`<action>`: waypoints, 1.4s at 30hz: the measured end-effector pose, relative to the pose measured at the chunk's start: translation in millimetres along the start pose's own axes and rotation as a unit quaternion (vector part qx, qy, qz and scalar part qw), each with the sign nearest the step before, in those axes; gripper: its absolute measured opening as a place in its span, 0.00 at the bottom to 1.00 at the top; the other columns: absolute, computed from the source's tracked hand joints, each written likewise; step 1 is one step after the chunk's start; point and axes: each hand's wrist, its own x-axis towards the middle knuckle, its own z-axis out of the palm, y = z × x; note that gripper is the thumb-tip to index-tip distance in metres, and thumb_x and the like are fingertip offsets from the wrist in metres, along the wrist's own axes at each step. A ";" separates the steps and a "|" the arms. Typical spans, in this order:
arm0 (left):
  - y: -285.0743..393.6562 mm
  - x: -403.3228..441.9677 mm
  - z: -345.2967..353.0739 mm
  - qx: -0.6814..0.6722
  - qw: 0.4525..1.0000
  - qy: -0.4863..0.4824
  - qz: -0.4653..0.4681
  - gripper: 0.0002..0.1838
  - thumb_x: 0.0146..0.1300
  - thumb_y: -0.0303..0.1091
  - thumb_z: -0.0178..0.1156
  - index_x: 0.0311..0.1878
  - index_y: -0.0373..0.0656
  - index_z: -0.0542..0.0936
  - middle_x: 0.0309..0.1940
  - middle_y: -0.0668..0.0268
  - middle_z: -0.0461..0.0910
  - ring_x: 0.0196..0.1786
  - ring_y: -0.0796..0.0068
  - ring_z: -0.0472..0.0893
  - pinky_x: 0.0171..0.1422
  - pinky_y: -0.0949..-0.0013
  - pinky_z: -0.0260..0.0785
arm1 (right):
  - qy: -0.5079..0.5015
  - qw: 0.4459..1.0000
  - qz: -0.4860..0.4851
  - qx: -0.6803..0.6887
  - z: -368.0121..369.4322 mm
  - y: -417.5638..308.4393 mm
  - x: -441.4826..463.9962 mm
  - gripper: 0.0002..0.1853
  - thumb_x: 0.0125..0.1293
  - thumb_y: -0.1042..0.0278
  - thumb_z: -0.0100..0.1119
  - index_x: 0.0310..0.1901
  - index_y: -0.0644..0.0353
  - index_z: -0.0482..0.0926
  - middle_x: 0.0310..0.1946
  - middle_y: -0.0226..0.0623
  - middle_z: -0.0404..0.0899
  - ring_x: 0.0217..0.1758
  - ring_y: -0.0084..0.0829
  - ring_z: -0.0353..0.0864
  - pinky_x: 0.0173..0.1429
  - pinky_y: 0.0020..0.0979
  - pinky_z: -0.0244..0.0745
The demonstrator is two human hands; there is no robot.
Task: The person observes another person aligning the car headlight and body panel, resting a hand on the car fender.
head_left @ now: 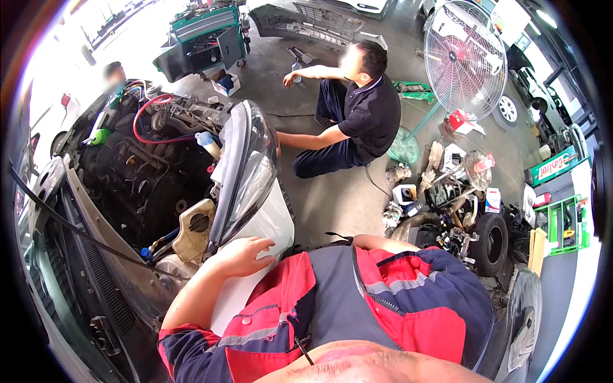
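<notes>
My left hand [244,256] rests on the white front fender [255,223] beside the open engine bay [147,172]. Its fingers are apart and hold nothing. Close to it are the headlight [252,169] and a yellowed plastic reservoir [193,231]. The other forearm [385,243] shows at the right side of my body, by the open red and navy jacket; the hand at its end is hidden. Which of my two hands is on the fender is judged from its place at the left of the view.
A co-worker [370,121] crouches by the car's front, one hand near the bumper area. Another person [115,76] stands beyond the bay. A large fan [454,57], a green tool cart [204,38], a tire [490,242] and piled parts are around.
</notes>
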 end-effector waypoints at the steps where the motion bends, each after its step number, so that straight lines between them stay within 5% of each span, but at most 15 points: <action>1: -0.2 0.0 0.3 -0.001 1.000 0.000 -0.002 0.24 0.67 0.47 0.61 0.60 0.41 0.76 0.51 0.54 0.83 0.56 0.50 0.81 0.61 0.55 0.73 | 0.035 0.998 -0.037 0.023 -12.9 -58.8 -37.7 0.19 0.66 0.56 0.60 0.48 0.64 0.83 0.44 0.57 0.84 0.43 0.34 0.83 0.50 0.40 0.76; 3: -0.3 -0.1 0.6 -0.003 1.000 0.001 -0.003 0.24 0.67 0.47 0.61 0.60 0.41 0.76 0.51 0.54 0.83 0.56 0.50 0.81 0.61 0.55 0.73 | 0.061 0.995 -0.062 0.041 -18.5 -85.8 -54.6 0.19 0.66 0.56 0.60 0.48 0.64 0.83 0.44 0.57 0.84 0.43 0.34 0.83 0.49 0.40 0.76; 11: 0.6 0.0 0.0 -0.004 1.000 0.003 0.000 0.24 0.67 0.46 0.61 0.60 0.41 0.76 0.50 0.54 0.83 0.56 0.50 0.81 0.61 0.55 0.73 | -0.031 0.998 -0.041 -0.028 -3.5 -4.5 -5.0 0.20 0.65 0.53 0.59 0.49 0.62 0.84 0.45 0.56 0.85 0.45 0.39 0.85 0.50 0.42 0.76; 17: 0.6 -0.5 0.0 -0.002 1.000 0.006 0.004 0.24 0.67 0.46 0.62 0.60 0.42 0.76 0.50 0.55 0.83 0.55 0.50 0.81 0.61 0.55 0.73 | -0.021 0.995 0.097 -0.025 8.2 28.8 21.4 0.19 0.67 0.53 0.59 0.48 0.60 0.84 0.42 0.54 0.85 0.43 0.38 0.84 0.49 0.41 0.75; 21: 1.1 -1.3 -0.2 -0.001 1.000 -0.001 -0.002 0.24 0.67 0.46 0.61 0.61 0.42 0.77 0.51 0.54 0.83 0.55 0.50 0.81 0.61 0.55 0.73 | -0.023 0.999 -0.024 -0.003 5.5 33.5 8.2 0.18 0.68 0.53 0.59 0.47 0.59 0.85 0.40 0.51 0.86 0.41 0.35 0.82 0.47 0.41 0.75; 24: 1.0 -3.5 1.1 -0.006 1.000 0.001 -0.013 0.23 0.67 0.45 0.61 0.61 0.41 0.77 0.51 0.51 0.82 0.55 0.50 0.81 0.62 0.56 0.73 | -0.021 0.995 -0.101 -0.016 -20.8 -52.5 -28.5 0.18 0.67 0.52 0.60 0.45 0.60 0.86 0.38 0.48 0.86 0.39 0.33 0.81 0.45 0.40 0.75; 32: -3.2 -1.0 1.4 0.000 1.000 -0.013 -0.001 0.26 0.69 0.47 0.59 0.62 0.40 0.76 0.52 0.50 0.82 0.56 0.49 0.80 0.61 0.54 0.72 | -0.051 0.994 0.095 -0.025 4.9 -2.3 11.6 0.19 0.67 0.51 0.60 0.45 0.59 0.86 0.39 0.48 0.86 0.39 0.33 0.81 0.46 0.40 0.75; 42: -6.8 -0.1 4.1 -0.018 1.000 -0.013 0.000 0.25 0.68 0.46 0.60 0.63 0.41 0.75 0.51 0.53 0.82 0.56 0.51 0.80 0.61 0.55 0.72 | -0.066 0.984 0.160 -0.041 7.7 10.9 29.8 0.19 0.66 0.50 0.61 0.45 0.59 0.86 0.39 0.48 0.87 0.39 0.34 0.82 0.46 0.40 0.75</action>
